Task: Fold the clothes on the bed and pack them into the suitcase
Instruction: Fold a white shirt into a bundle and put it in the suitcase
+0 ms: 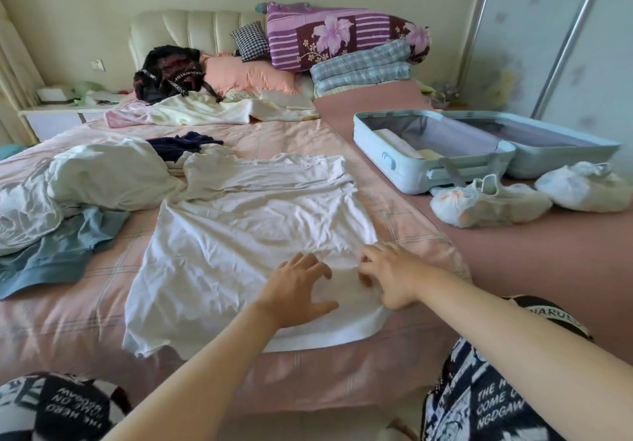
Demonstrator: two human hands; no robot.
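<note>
Nearest you, your own printed clothes (486,403) carry the clearest writing: "THE H…", "COME O…" and "NGDGAW" on the right side. The same print on the left reads upside down as "THE HERO COME ON". A dark band by your right arm has pale letters too blurred to read.

Your left hand (294,290) lies flat and spread on the lower part of the white T-shirt (239,228). Your right hand (390,278) sits just beside it near the shirt's right edge, with its fingers curled and apparently pinching the cloth. The shirt is laid out on the bed (85,320), hem toward you and neck away, and it is creased.

You look to be smoothing this shirt before the first fold. The next move calls for pressing out the creases. Then take one side edge and bring it across evenly, without dragging the whole shirt along the cover.

To the left waits an unfolded heap: a blue-grey garment (58,252), a crumpled white garment (109,173) and, further off, a navy garment (181,144).

To the right, well apart from the shirt, the pale blue suitcase (387,153) lies open. It has a few folded pieces (399,142) in its nearer half, so most of the packing is ahead of you. Two bagged shoes (486,202) lie in front of it.

By the headboard, a black backpack (168,72) has white lettering on its straps, which I cannot read with confidence.
</note>
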